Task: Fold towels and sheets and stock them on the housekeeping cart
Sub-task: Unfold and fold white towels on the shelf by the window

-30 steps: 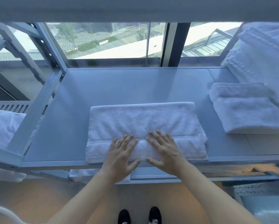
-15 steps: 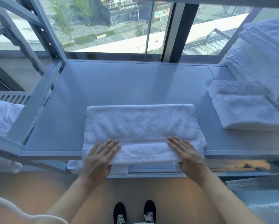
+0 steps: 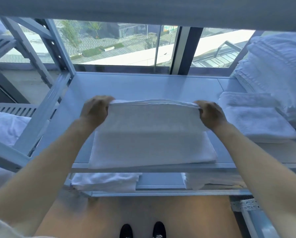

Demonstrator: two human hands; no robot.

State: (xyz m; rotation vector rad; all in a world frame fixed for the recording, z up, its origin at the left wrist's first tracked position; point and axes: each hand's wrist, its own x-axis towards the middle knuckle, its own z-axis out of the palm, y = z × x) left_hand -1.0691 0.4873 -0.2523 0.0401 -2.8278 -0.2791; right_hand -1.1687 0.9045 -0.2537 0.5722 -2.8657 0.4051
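Both hands, left hand (image 3: 96, 109) and right hand (image 3: 209, 112), pinch the soft, limp towel's (image 3: 150, 134) far corners; it likely sags between them.

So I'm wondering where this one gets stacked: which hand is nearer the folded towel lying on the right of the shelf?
Right. The right hand is just beside the folded towel; the left hand is across the held towel.

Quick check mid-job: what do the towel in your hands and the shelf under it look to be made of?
The towel, gripped at its far corners by the left hand and right hand, looks like white cotton terry: matte, faintly nubby surface, limp sag between the hands. The shelf looks like painted or coated metal: smooth grey, soft sheen, thin straight edge. Motion blur leaves both uncertain.
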